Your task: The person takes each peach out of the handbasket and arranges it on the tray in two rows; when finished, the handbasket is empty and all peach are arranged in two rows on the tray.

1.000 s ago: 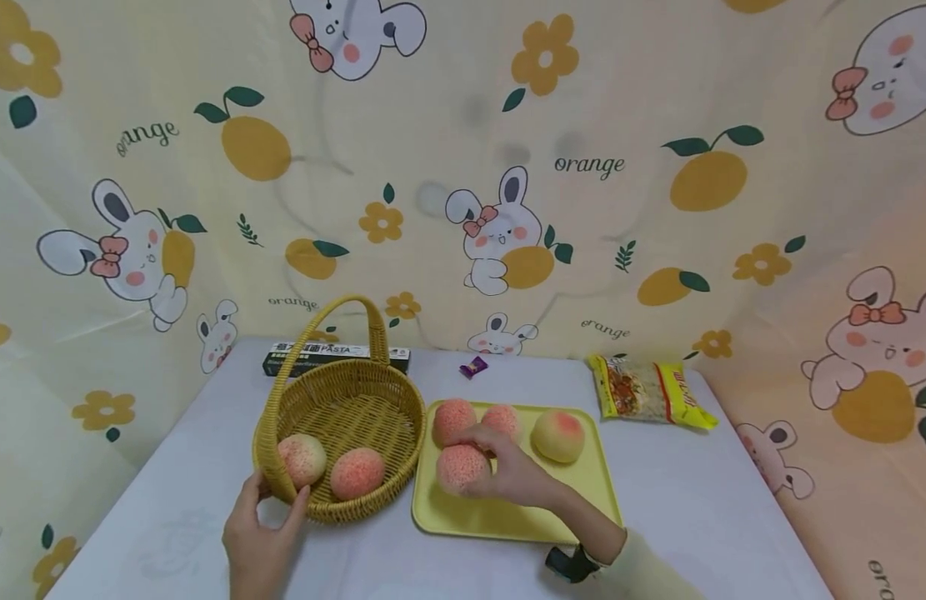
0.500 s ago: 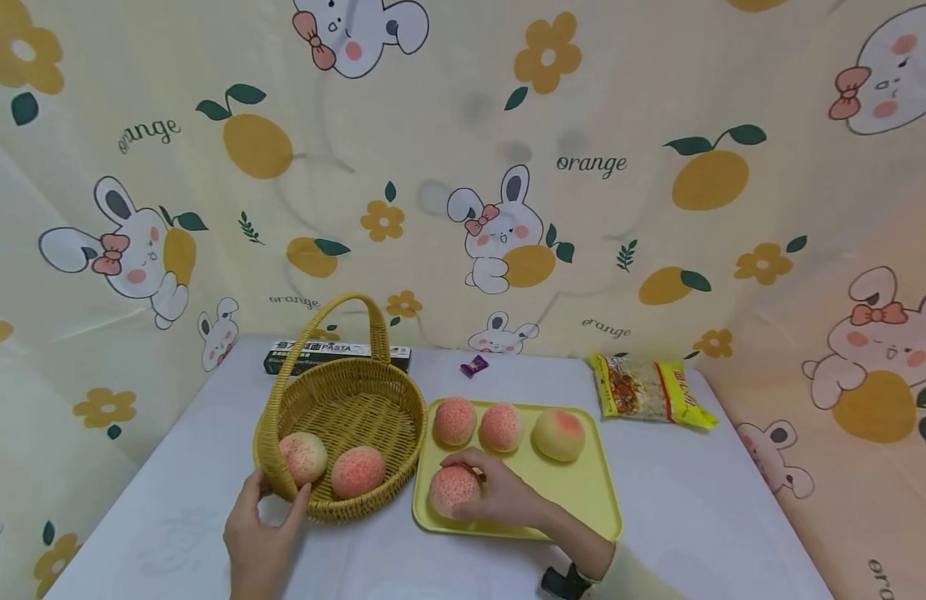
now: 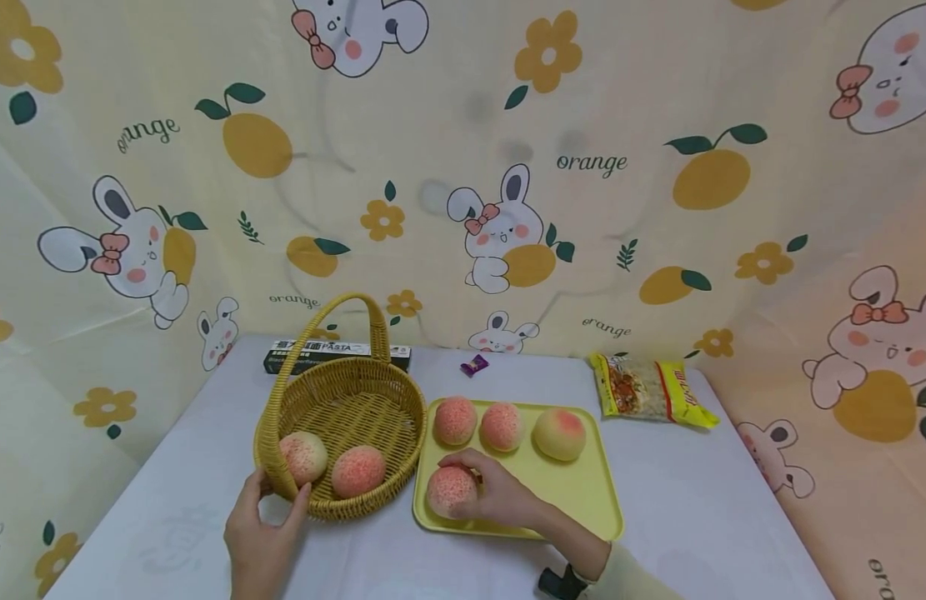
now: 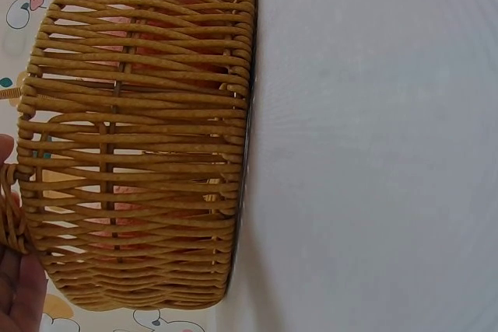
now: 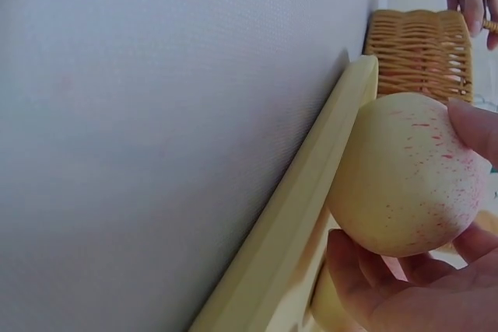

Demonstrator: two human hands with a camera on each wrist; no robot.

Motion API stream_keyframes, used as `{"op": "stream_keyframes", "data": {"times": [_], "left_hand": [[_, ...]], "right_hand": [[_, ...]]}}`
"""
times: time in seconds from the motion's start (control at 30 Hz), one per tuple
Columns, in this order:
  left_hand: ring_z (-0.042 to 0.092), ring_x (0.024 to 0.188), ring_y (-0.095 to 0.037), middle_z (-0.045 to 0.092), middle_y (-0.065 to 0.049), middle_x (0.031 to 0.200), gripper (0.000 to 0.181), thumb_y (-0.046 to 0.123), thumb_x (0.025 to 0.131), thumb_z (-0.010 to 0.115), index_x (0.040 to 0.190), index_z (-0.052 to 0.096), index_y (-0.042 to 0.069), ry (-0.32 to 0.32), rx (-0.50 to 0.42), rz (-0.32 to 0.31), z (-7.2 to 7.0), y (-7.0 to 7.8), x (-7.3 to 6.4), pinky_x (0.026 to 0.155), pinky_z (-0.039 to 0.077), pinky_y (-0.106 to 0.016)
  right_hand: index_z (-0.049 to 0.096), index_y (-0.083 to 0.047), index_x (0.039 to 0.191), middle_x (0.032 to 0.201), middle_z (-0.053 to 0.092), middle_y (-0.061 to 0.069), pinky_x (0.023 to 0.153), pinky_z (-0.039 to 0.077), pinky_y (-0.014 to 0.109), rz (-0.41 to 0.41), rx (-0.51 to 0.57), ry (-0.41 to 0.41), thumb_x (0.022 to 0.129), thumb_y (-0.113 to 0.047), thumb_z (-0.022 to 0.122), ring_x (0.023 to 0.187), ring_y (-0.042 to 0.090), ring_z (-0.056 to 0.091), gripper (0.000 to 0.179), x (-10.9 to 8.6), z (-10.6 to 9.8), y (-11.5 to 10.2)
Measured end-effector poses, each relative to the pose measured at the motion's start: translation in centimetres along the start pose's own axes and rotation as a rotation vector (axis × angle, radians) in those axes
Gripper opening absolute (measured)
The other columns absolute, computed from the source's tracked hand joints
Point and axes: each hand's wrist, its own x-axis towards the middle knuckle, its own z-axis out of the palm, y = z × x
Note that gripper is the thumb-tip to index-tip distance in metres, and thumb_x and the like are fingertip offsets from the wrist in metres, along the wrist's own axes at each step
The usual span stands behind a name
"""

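My left hand [image 3: 262, 532] grips the wicker basket [image 3: 365, 408] where its tall handle meets the near left rim. Inside the basket lie a cream peach with pink speckles [image 3: 304, 457] and a pinker peach [image 3: 359, 472]. My right hand [image 3: 503, 497] holds a speckled peach [image 3: 451, 492] between thumb and fingers, at the front left of the yellow tray [image 3: 560, 496]. In the right wrist view, that peach [image 5: 408, 176] sits against the tray rim, its cream side showing. Along the tray's back are two pink peaches [image 3: 455, 421] and a yellowish, pink-topped peach [image 3: 559, 434].
Behind the basket lies a black pasta box [image 3: 335, 358]. A small purple-wrapped candy [image 3: 474, 365] is at the back middle of the white table [image 3: 703, 500]. To the right of the tray is a yellow food packet [image 3: 650, 390]. A printed cloth [image 3: 432, 125] hangs behind.
My right hand has moved the speckled peach toward me and slightly left, down to the tray's front left, then nearly stopped. My left hand has stayed on the basket.
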Motion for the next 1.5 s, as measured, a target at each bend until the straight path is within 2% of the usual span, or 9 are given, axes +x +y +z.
{"op": "stream_keyframes", "data": {"times": [0.2, 0.37, 0.97, 1.1, 1.23, 1.33, 1.5], "left_hand": [[0.049, 0.088, 0.008, 0.065, -0.013, 0.090, 0.050, -0.004, 0.070, 0.086, 0.114, 0.061, -0.006, 0.001, -0.009, 0.015, 0.2, -0.1, 0.1, 0.082, 0.039, -0.016], [0.049, 0.088, 0.008, 0.065, -0.012, 0.089, 0.050, -0.005, 0.069, 0.086, 0.113, 0.062, -0.006, 0.007, -0.015, 0.028, 0.2, -0.1, 0.0, 0.081, 0.039, -0.015], [0.049, 0.087, 0.007, 0.065, -0.011, 0.089, 0.049, -0.004, 0.070, 0.086, 0.112, 0.062, -0.004, -0.003, -0.010, 0.020, 0.5, -0.2, 0.1, 0.081, 0.039, -0.015], [0.049, 0.087, 0.007, 0.066, -0.011, 0.090, 0.049, -0.004, 0.070, 0.086, 0.112, 0.062, -0.004, -0.011, -0.014, 0.018, 0.5, 0.0, 0.1, 0.081, 0.039, -0.015], [0.048, 0.088, 0.008, 0.066, -0.012, 0.090, 0.049, -0.003, 0.070, 0.086, 0.112, 0.062, -0.005, -0.007, -0.003, 0.010, 0.3, 0.2, 0.1, 0.081, 0.039, -0.014], [0.048, 0.089, 0.009, 0.066, -0.012, 0.091, 0.050, -0.004, 0.070, 0.087, 0.113, 0.062, -0.005, 0.006, 0.012, -0.001, 0.2, 0.2, 0.0, 0.080, 0.038, -0.013], [0.048, 0.090, 0.009, 0.067, -0.012, 0.095, 0.051, -0.003, 0.071, 0.086, 0.116, 0.061, -0.005, 0.013, 0.011, -0.012, 0.0, 0.2, 0.0, 0.081, 0.037, -0.011]], "right_hand": [[0.056, -0.009, 0.136, 0.134, 0.058, -0.002, 0.108, 0.036, 0.046, 0.003, 0.020, -0.017, 0.084, -0.017, 0.079, 0.128, 0.021, 0.048, 0.058, -0.1, 0.0, -0.1], [0.056, -0.006, 0.137, 0.133, 0.058, -0.002, 0.107, 0.038, 0.041, -0.002, 0.016, -0.015, 0.084, -0.017, 0.079, 0.127, 0.020, 0.049, 0.059, -0.1, 0.0, -0.1], [0.051, -0.004, 0.141, 0.139, 0.055, 0.003, 0.107, 0.037, 0.039, 0.019, 0.044, -0.029, 0.086, -0.020, 0.076, 0.130, 0.023, 0.047, 0.062, -0.4, -0.4, 0.1], [0.050, -0.005, 0.142, 0.141, 0.054, 0.003, 0.108, 0.036, 0.040, 0.021, 0.019, -0.035, 0.087, -0.021, 0.076, 0.131, 0.023, 0.046, 0.063, -0.5, -0.6, 0.0], [0.048, -0.005, 0.144, 0.144, 0.052, 0.008, 0.109, 0.036, 0.042, -0.010, -0.026, -0.053, 0.089, -0.022, 0.075, 0.132, 0.024, 0.045, 0.063, -0.3, -0.9, -0.2], [0.047, -0.004, 0.144, 0.144, 0.051, 0.014, 0.106, 0.040, 0.046, -0.047, -0.059, -0.065, 0.090, -0.023, 0.073, 0.129, 0.030, 0.047, 0.063, 0.2, -1.4, -0.8], [0.051, 0.001, 0.138, 0.136, 0.057, 0.017, 0.101, 0.043, 0.053, -0.128, -0.138, -0.060, 0.091, -0.022, 0.073, 0.124, 0.037, 0.051, 0.057, 1.3, -2.6, -2.6]]}}
